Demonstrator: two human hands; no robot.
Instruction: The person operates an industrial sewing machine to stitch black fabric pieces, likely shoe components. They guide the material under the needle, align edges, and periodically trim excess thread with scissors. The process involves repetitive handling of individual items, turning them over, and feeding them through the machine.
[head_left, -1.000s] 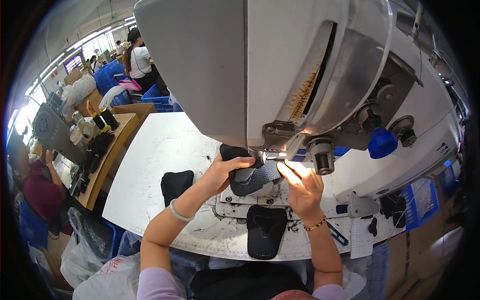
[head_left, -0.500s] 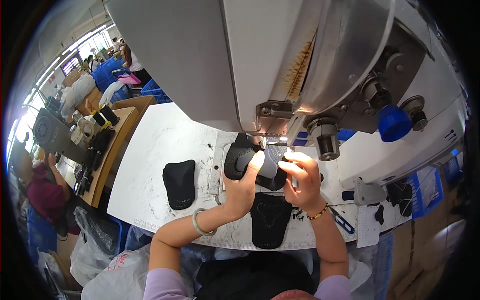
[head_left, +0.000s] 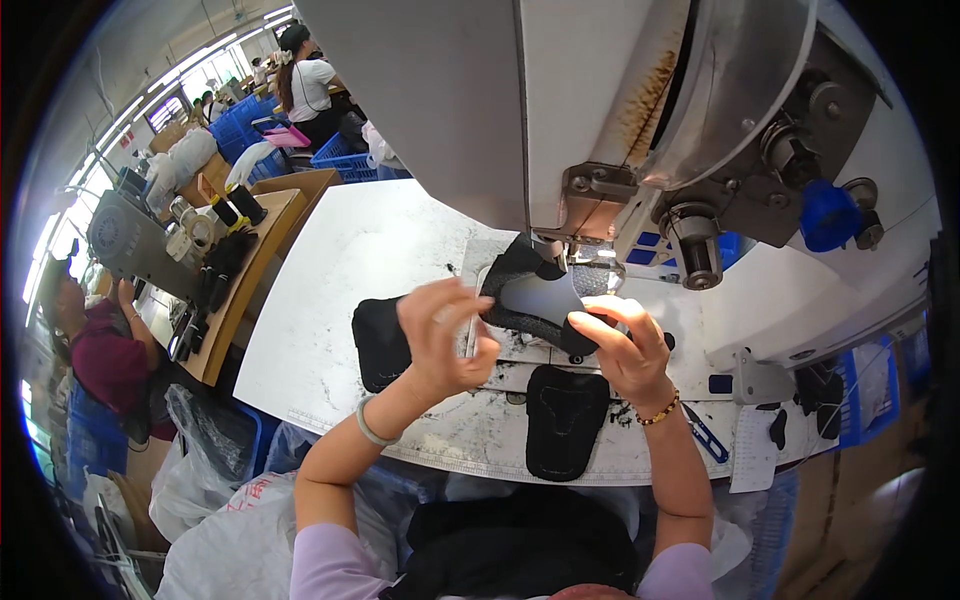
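Under the sewing machine's needle area (head_left: 566, 255) sits a black textured fabric piece (head_left: 520, 320) with a smooth grey patch (head_left: 535, 296) on it. My right hand (head_left: 634, 345) pinches its right edge between thumb and fingers. Just off the left edge of that piece is my left hand (head_left: 440, 335), slightly blurred, fingers bent but apart, with nothing seen in it. A flat black fabric piece (head_left: 376, 345) lies partly behind my left hand. Another black piece (head_left: 566, 425), with a stitched outline, lies nearer me on the white table (head_left: 300, 330).
The grey machine head (head_left: 430, 110) overhangs the work, with a blue knob (head_left: 830, 215) at right. A blue cutter knife (head_left: 706, 435) and black scraps (head_left: 820, 385) lie on the right. Thread spools (head_left: 235, 207) stand left; a co-worker (head_left: 105, 340) sits beyond.
My left thumb has come off the grey patch, and the left hand has drawn away leftward. The right hand keeps its pinch on the piece. The whole view has shifted somewhat.
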